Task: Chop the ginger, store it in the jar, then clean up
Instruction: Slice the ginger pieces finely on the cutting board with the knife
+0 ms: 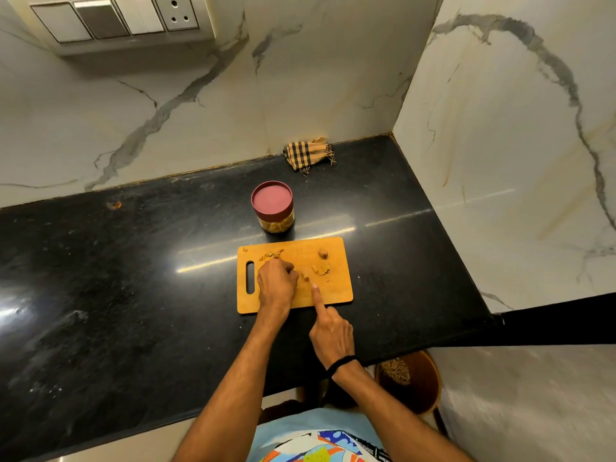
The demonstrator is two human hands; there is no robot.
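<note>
A wooden cutting board [336, 295] lies on the black counter. Chopped ginger pieces [320, 269] sit on its middle, one lump [322, 253] rests near the far edge, and more scraps [271, 253] lie at the far left. My left hand [276, 285] is curled down over ginger on the board's left side. My right hand [331, 331] is at the board's near edge, index finger stretched forward along a thin knife blade [306, 273] that is hard to make out. A clear jar with a maroon lid [272, 201] stands just behind the board, lid on, with pale pieces inside.
A checked cloth [308, 153] lies crumpled against the back wall. Marble walls close off the counter [133, 278] at the back and right. Below the counter's near right edge stands a round brown bin [420, 385] with scraps in it. Wall switches [113, 18] are at the upper left.
</note>
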